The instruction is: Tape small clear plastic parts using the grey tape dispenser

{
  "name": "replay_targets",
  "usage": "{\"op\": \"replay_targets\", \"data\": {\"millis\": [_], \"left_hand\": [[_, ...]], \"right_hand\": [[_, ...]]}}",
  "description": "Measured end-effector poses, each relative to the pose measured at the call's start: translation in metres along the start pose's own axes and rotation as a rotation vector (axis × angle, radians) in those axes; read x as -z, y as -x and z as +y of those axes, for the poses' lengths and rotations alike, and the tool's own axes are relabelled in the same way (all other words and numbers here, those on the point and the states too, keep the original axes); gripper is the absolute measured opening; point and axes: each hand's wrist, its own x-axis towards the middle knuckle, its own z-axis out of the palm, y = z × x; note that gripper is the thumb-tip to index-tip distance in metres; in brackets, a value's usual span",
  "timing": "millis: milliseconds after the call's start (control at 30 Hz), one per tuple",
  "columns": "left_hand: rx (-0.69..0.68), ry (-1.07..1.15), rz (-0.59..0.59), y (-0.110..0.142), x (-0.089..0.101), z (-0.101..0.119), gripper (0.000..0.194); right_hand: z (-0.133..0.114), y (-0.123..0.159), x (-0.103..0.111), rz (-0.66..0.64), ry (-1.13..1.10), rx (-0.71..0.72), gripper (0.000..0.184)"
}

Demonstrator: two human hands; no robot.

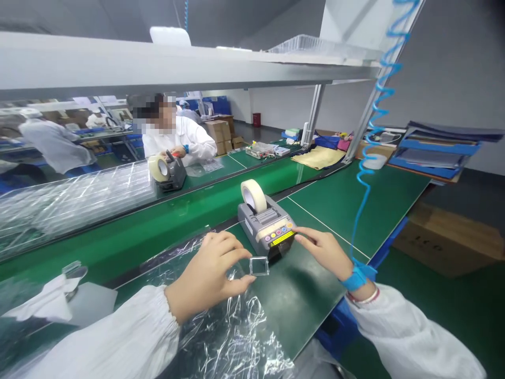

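White sleeves (118, 331) and a crumpled plastic sheet (232, 337) lie closest, the sheet spread over a green bench mat (307, 305). The left hand (207, 276) is curled above the sheet, its thumb tip at the corner of a small clear square case (259, 266). Whether it grips the case or only touches it, I cannot tell. The case sits just in front of a grey tape dispenser (264, 223) with a cream tape roll (252, 196) on top. The right hand (321, 250) is open and relaxed, its fingers reaching to the dispenser's front corner, and a blue wrist strap (357, 276) circles that wrist. The case looks light, stiff, slick and easy to scratch, so its outer edges seem the best place to hold it. Across the bench, a co-worker (177, 134) works at a second tape dispenser (168, 171)
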Motion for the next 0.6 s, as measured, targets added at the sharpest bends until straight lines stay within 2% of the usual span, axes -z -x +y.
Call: {"op": "replay_targets", "data": {"millis": [67,167,400,600], "left_hand": [[-0.002,-0.005,0.006,0.003,0.001,0.002,0.023],[0.011,-0.021,-0.009,0.009,0.003,0.001,0.023],[0.009,-0.052,0.007,0.016,0.001,-0.002,0.024],[0.012,-0.057,0.008,0.021,-0.005,-0.005,0.023]], "right_hand": [[0.010,0.003,-0.005,0.029,-0.239,-0.083,0.040],[0.019,0.004,-0.020,-0.049,-0.453,-0.139,0.038],[0.022,-0.009,-0.047,-0.169,-0.662,-0.214,0.038],[0.021,-0.007,-0.046,-0.214,-0.794,-0.258,0.036]]}}
